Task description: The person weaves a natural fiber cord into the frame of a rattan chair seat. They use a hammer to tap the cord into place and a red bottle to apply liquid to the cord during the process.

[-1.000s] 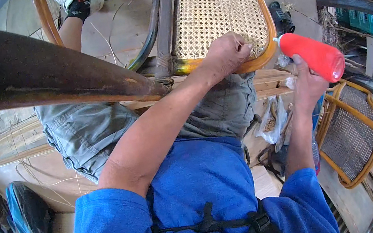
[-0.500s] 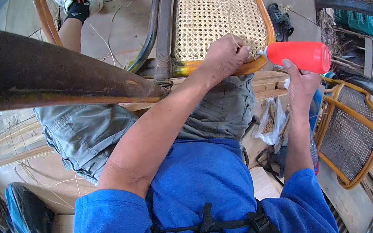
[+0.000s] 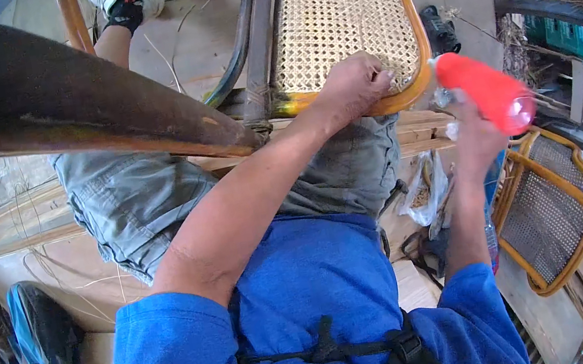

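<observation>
A woven cane panel in a curved, varnished rattan frame lies in front of me, over my lap. My left hand rests at the panel's near edge, thumb and fingers pinched together beside the frame's near corner. What lies between those fingertips is hidden. In my right hand is a red squeeze bottle, somewhat blurred, tilted with its pale nozzle pointing up and left. The nozzle is apart from the frame, just to its right.
A dark, thick pole crosses from the left toward my lap. To the right stands a smaller cane-panelled rattan piece. A clear plastic bag lies near my right forearm, and a dark shoe sits at the lower left.
The red bottle has moved right, away from the frame's corner, and tipped with its base lower. My left hand has stayed at the panel's edge.
</observation>
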A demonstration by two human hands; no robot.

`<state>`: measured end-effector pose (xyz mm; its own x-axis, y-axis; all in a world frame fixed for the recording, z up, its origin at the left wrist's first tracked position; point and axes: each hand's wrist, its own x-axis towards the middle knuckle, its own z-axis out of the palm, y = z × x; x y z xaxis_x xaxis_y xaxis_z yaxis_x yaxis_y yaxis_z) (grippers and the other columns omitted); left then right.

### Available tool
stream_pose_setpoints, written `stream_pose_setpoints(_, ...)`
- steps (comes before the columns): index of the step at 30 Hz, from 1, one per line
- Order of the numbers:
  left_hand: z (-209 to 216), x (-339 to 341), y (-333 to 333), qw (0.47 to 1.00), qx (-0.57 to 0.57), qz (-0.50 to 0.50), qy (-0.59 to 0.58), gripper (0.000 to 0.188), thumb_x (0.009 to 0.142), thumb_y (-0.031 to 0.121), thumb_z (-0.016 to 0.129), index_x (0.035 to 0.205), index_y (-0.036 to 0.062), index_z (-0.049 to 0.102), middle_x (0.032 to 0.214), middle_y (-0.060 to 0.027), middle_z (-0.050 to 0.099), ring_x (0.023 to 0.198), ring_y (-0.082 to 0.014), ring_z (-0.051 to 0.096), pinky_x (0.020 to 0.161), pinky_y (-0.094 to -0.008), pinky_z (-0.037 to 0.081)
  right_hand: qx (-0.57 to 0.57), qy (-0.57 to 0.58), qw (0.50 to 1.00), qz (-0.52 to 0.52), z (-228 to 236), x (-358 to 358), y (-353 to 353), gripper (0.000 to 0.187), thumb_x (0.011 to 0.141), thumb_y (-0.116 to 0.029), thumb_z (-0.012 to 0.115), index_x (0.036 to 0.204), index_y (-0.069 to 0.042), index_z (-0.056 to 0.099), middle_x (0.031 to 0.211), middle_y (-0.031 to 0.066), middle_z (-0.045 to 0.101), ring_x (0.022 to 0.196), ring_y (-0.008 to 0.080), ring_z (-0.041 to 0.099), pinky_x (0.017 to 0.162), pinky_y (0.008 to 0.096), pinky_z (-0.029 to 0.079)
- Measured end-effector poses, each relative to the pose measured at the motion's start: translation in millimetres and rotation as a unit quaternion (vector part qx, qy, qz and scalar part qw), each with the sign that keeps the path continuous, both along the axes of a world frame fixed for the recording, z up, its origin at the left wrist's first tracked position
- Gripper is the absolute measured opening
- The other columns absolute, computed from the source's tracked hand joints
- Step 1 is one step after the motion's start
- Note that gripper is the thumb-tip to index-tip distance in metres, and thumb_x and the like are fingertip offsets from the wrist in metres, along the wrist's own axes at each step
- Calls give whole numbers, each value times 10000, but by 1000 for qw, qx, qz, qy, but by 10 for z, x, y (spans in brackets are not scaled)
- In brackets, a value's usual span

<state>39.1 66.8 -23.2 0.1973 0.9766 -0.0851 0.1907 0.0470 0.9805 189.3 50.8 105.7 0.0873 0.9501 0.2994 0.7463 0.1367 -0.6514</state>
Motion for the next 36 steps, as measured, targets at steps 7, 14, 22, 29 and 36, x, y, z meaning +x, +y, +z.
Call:
stream_pose_setpoints(7,61,10,-4,1000,-2,14,-27,352,815,322,536,714,-10,590,771,-235,577,769,-383,575,708,-443,462,-43,212,976,-16,-72,317,77,271,757,-43,699,997,27,595,962,76,635,854,157,599,807,293,466)
stream_pose_setpoints(14,28,9,-8,999,25,16,-15,346,812,310,536,706,-16,583,768,-232,581,766,-382,576,712,-445,464,-80,125,988,30,-208,366,49,387,767,-46,694,1101,26,512,1010,105,602,899,179,602,775,320,528)
stream_pose_setpoints(22,16,24,-9,999,34,26,-19,354,814,317,536,701,-15,587,729,-235,570,723,-387,574,681,-444,468,-108,85,990,18,-139,183,43,319,776,-68,694,1046,29,555,972,82,615,878,141,592,784,277,488)
stream_pose_setpoints(29,-20,-9,0,1000,15,-1,-12,242,817,242,566,813,4,610,806,-169,600,773,-315,596,707,-370,475,-113,-79,988,65,50,16,73,291,720,-100,742,972,-14,623,877,43,652,796,134,605,749,283,469)
stream_pose_setpoints(36,3,18,-4,1000,12,2,-17,249,815,243,561,821,-1,612,816,-171,604,778,-321,593,710,-372,475,-81,125,989,3,63,373,183,289,733,-99,731,971,12,609,890,60,646,793,146,603,758,285,470)
